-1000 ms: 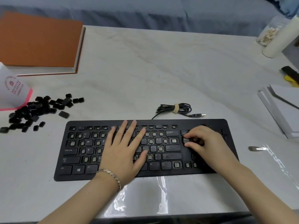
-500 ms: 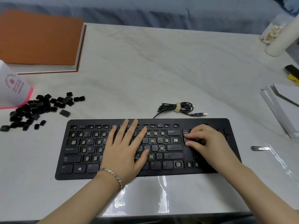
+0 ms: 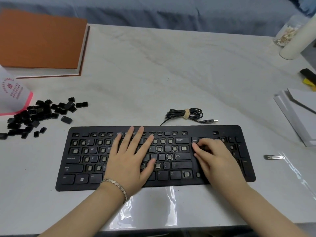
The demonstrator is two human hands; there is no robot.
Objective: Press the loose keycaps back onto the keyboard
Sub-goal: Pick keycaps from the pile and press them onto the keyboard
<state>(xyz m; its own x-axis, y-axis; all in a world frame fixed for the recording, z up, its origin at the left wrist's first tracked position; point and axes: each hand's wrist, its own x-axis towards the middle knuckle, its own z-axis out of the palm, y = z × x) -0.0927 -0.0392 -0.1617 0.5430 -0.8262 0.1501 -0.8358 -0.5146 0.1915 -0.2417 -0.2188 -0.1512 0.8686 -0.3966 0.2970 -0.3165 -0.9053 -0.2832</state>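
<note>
a flat black plastic keyboard lies on the pale marbled tabletop, many of its sockets bare and showing grey domes, while some caps such as backspace, enter, shift and caps lock sit in place. the left hand rests palm down across the middle of the keyboard, fingers spread flat and holding nothing, a thin metal bracelet on its wrist. the right hand is curled over the keyboard's right block, just right of the enter key, its fingertips bunched together and pressing down near the insert key; whether a cap sits under them cannot be told. the loose black keycaps lie in a scattered heap on the tabletop, well apart from the keyboard off its far left corner. a bundled black usb cable tied with a tan strap lies just behind the keyboard's far edge. an orange-covered book sits far behind the keyboard's left end, and a white cup with red print stands beside the heap. a metal hair clip lies right of the keyboard.
</note>
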